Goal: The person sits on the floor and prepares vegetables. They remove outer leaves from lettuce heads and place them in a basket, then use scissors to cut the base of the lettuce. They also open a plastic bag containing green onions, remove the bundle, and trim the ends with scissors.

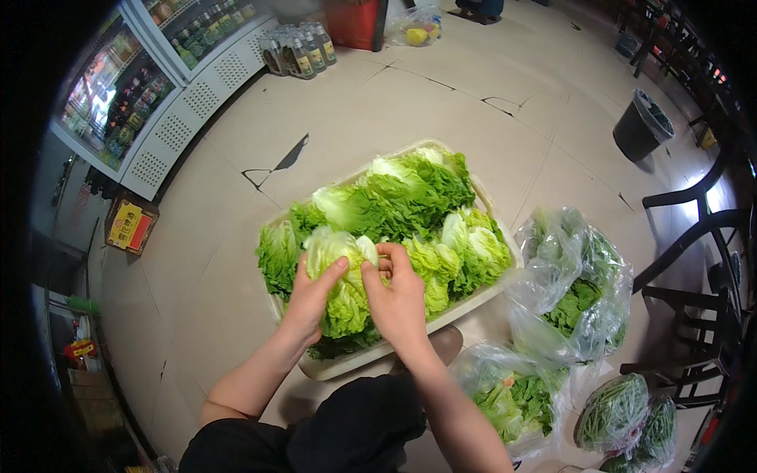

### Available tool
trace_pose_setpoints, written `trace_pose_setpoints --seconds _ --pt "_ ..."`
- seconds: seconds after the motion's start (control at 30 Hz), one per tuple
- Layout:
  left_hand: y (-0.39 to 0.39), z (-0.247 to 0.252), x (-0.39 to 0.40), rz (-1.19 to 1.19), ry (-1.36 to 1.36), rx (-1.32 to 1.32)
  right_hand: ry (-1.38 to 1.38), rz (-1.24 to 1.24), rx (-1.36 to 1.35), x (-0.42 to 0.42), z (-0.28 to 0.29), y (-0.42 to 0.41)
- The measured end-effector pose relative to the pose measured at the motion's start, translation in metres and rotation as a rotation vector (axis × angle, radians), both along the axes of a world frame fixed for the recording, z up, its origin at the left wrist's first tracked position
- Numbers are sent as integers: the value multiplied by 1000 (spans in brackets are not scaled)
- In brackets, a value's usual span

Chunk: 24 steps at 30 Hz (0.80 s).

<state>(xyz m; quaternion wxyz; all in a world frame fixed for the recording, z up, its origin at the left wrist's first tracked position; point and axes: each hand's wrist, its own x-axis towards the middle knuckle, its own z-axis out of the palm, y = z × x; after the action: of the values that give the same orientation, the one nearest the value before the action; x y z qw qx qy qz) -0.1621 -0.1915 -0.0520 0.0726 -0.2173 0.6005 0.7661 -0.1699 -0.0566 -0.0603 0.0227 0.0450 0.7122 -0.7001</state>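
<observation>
A head of leafy lettuce [342, 295] is held above the near left part of a pale plastic crate [355, 365]. My left hand [313, 295] grips it from the left, thumb on top. Pinched between the thumb and fingers of my right hand [395, 290] is a pale leaf [368, 249] at its right side; whether that leaf is still joined to the head, I cannot tell. More lettuce heads [390, 195] fill the crate beneath and beyond both hands.
To the right lie clear plastic bags of greens [573, 295], an opened bag of lettuce [514, 402] and wrapped green beans [615, 414]. Dark chairs [686, 301] and a black bin [641, 127] stand farther right. A glass-door fridge [177, 118] and packed bottles [301, 53] are at upper left.
</observation>
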Motion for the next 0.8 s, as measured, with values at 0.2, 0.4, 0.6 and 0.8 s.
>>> trace_pose_setpoints --seconds 0.2,0.4,0.6,0.8 --pt "-17 -79 27 -97 -276 -208 120 -46 428 16 -97 -6" --pt "-31 -52 29 -154 -437 -154 -414 -57 -521 10 -90 20" --pt "-44 11 14 -719 -197 -1032 -376 4 -511 10 -56 22" --pt "-21 1 -22 -621 360 -912 -260 43 -451 9 -50 19"
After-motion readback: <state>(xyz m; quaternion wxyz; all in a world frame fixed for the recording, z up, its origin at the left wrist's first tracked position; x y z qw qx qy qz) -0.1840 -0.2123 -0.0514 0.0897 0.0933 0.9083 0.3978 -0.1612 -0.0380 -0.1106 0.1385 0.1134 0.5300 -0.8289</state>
